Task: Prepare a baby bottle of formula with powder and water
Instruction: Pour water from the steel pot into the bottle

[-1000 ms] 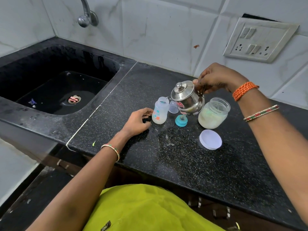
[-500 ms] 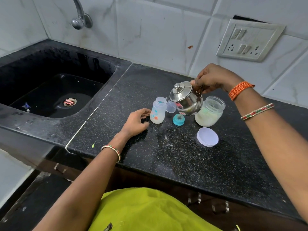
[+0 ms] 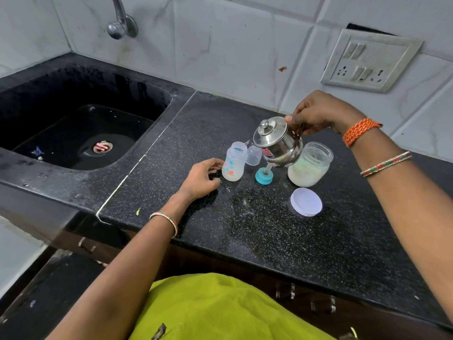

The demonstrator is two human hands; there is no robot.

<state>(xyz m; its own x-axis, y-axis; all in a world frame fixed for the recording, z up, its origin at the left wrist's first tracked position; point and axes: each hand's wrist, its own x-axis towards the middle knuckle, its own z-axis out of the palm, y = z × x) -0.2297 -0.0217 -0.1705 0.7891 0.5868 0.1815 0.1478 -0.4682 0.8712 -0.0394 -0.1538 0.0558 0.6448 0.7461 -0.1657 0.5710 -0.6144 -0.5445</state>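
Head view, right hand (image 3: 318, 114) tilting shiny steel kettle (image 3: 278, 143)

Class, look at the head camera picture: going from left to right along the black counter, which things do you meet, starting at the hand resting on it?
left hand → baby bottle → teal nipple ring → powder jar, with the white lid lying in front of the jar. The clear cap and the kettle overlap, so they are left out.

A translucent bottle (image 3: 233, 163) with blue-and-orange prints, a teal nipple ring (image 3: 262, 175), speckled black counter (image 3: 269, 229).
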